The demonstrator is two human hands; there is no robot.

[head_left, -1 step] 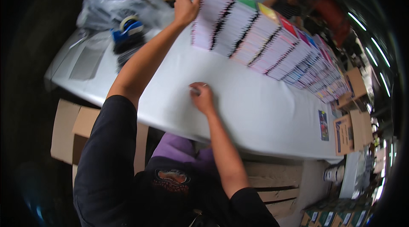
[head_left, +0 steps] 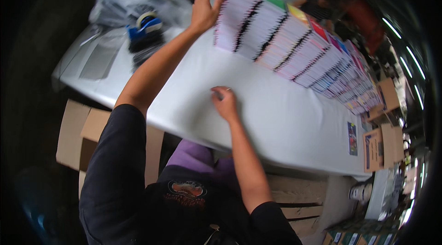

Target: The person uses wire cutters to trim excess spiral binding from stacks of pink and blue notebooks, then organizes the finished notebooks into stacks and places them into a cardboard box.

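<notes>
With our two hands apart, we had the left hand (head_left: 206,12) part-open, gripping nothing visible, beside the left end of one row of stacked booklets (head_left: 299,51), at least five stacks, on the table (head_left: 276,111). Our right hand (head_left: 224,102) curled loosely above bare tabletop; we couldn't tell whether it held anything. Leftward, we saw one blue tape dispenser (head_left: 148,27) and one plastic bag (head_left: 122,3).

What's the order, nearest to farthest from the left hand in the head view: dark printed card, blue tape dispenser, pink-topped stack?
From the left hand:
1. Pink-topped stack, just to its right.
2. Blue tape dispenser, to its left.
3. Dark printed card, right end of the table.
</notes>
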